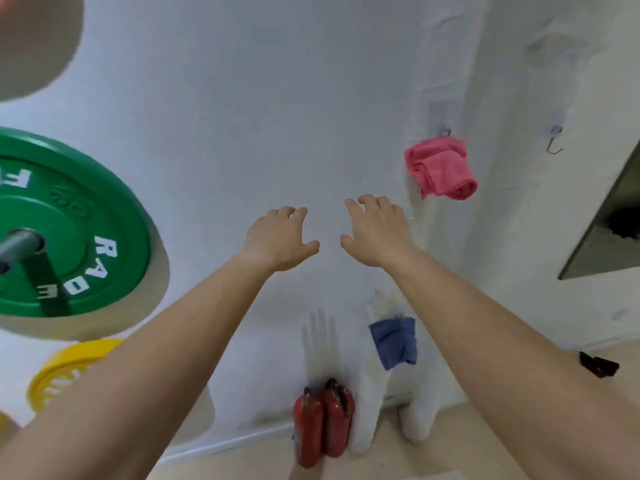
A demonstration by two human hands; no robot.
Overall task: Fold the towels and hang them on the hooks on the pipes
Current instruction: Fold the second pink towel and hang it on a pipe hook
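A folded pink towel (441, 169) hangs from a metal hook (444, 131) on the white wall. A second hook (555, 140) to its right is bare. Lower down, a folded blue towel (394, 341) hangs on the white pipes (367, 393). My left hand (278, 239) and my right hand (375, 232) are stretched out side by side in front of the wall, fingers relaxed and slightly bent, holding nothing. My right hand is just below and left of the pink towel, apart from it.
A green weight plate (69, 230) on a barbell sits at the left, a yellow plate (65, 372) below it. Two red fire extinguishers (323, 424) stand on the floor by the wall. A dark recess (609, 230) opens at the right; a small black object (598, 364) lies on the floor.
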